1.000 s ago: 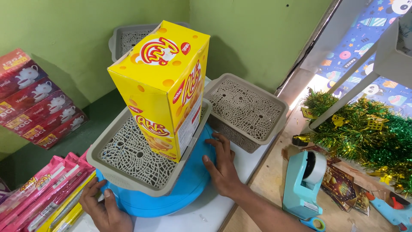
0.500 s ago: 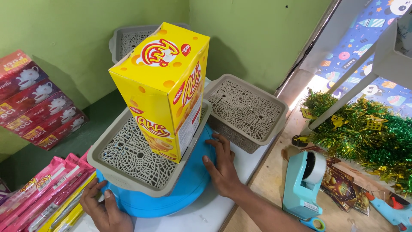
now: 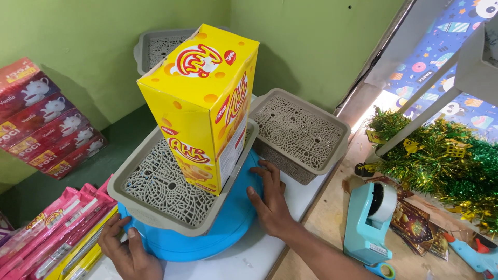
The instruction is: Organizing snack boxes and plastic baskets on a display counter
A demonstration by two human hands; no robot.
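Note:
A tall yellow snack box [image 3: 203, 103] stands upright in a grey lattice-patterned plastic basket [image 3: 155, 189]. The basket rests on a round blue turntable-like disc [image 3: 212, 236]. My right hand [image 3: 270, 199] lies flat on the disc's right rim, fingers spread. At the disc's lower left edge, my left hand [image 3: 127, 251] touches the rim with the fingers apart. Neither hand holds anything.
A second grey basket [image 3: 303, 135] sits to the right and a third [image 3: 155, 46] behind against the green wall. Red boxes [image 3: 44, 124] are stacked at left, pink and yellow packets [image 3: 57, 233] at lower left. A light-blue tape dispenser [image 3: 369, 223] and green tinsel [image 3: 441, 163] lie at right.

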